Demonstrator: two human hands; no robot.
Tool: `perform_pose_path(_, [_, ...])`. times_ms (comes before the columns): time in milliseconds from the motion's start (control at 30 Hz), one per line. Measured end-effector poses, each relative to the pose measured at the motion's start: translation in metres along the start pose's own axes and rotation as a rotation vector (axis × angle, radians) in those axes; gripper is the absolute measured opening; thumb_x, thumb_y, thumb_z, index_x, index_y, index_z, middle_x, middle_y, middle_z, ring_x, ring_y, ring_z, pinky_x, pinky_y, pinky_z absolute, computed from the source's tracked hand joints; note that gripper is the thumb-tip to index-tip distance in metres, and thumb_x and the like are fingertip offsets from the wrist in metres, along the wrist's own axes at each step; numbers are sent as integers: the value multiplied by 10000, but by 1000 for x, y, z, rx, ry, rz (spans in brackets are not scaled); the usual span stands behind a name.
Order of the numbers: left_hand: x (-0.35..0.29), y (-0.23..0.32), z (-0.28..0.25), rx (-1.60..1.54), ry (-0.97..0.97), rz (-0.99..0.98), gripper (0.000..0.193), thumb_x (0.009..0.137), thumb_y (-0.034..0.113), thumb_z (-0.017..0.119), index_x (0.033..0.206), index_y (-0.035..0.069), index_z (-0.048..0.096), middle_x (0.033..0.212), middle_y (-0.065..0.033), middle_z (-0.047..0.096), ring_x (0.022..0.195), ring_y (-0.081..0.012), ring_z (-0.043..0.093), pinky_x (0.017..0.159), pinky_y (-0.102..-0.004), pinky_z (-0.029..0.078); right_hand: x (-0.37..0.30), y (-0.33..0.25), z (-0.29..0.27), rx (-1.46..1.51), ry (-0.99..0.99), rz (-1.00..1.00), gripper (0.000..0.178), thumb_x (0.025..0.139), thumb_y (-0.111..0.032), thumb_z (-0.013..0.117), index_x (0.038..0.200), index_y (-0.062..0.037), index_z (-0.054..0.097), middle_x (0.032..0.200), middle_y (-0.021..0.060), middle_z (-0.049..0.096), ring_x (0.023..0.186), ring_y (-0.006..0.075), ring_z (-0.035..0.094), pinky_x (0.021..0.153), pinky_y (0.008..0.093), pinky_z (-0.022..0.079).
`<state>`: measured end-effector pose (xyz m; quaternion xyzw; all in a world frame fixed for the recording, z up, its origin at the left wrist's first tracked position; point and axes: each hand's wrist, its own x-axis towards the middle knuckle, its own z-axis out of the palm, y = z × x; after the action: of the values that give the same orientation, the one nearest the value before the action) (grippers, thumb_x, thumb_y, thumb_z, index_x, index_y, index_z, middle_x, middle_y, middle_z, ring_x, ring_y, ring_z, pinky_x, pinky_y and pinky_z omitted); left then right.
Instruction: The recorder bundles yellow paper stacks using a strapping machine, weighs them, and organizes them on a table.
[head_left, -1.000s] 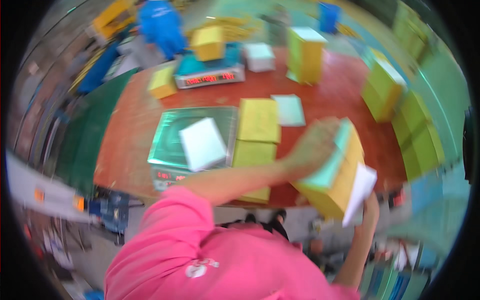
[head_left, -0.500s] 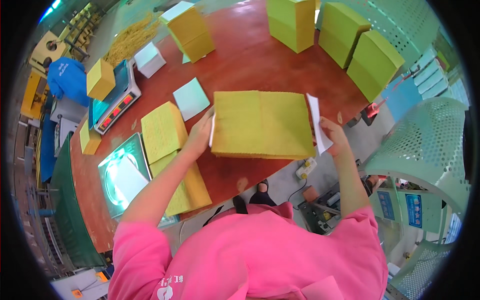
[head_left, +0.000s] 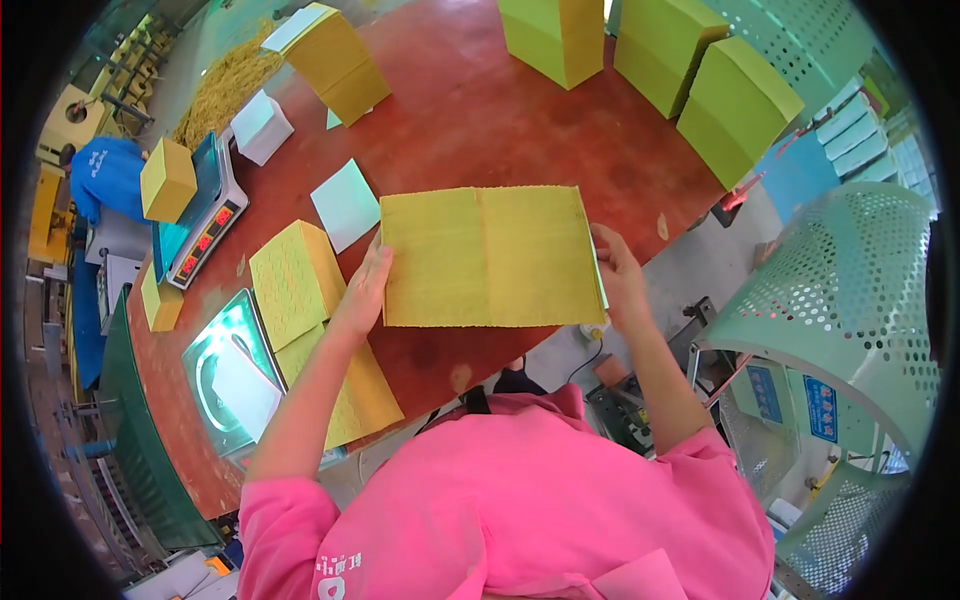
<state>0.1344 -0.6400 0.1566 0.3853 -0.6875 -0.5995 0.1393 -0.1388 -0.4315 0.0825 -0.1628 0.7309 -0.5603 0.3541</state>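
A thick block of yellow paper (head_left: 485,258) is held up over the near edge of the red table, between my two hands. My left hand (head_left: 366,288) presses its left end. Against the right end, my right hand (head_left: 622,280) holds a white sheet (head_left: 600,278) flat, with only its edge showing. The fingertips behind the block are hidden. Just beyond my left hand, a pale sheet (head_left: 345,205) lies on the table. Two yellow paper stacks (head_left: 292,275) lie end to end beside my left forearm, next to a shiny metal plate (head_left: 205,372) bearing white paper (head_left: 243,388).
A digital scale (head_left: 207,225) with a yellow block (head_left: 168,180) stands at the left of the red table (head_left: 440,110). More yellow stacks (head_left: 555,40) line the far side. A perforated green guard (head_left: 830,270) is at right. A person in blue (head_left: 105,175) is at far left.
The white sheet at the right end has gone from standing away from the block to lying against it. My hands and the block have shifted slightly left in view.
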Motion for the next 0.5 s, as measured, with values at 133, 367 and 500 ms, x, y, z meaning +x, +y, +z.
perform_pose_path(133, [1, -5, -1, -18, -25, -33, 680, 1033, 487, 314, 1526, 30, 210, 1578, -104, 240, 1462, -216, 195, 1178, -341, 157, -1, 16, 6, -96, 77, -380, 441, 850, 17, 535, 1278, -83, 580, 1064, 112, 633, 972, 185, 617, 863, 288, 485])
perform_pose_path(367, [2, -22, -10, -252, -62, -46, 621, 1046, 446, 323, 1520, 51, 250, 1558, -71, 292, 1430, -194, 271, 1158, -331, 221, -5, 10, -3, -142, -43, -403, 285, 903, -85, 605, 1181, -34, 643, 1154, 111, 635, 1009, 180, 609, 866, 287, 486])
perform_pose_path(500, [7, -20, -8, -249, -87, -22, 658, 1033, 443, 368, 1525, 34, 216, 1578, -88, 246, 1456, -206, 210, 1177, -335, 162, -10, -1, -16, 254, -224, -21, 349, 1000, -224, 502, 1257, -12, 603, 1176, 68, 622, 1018, 149, 591, 866, 280, 476])
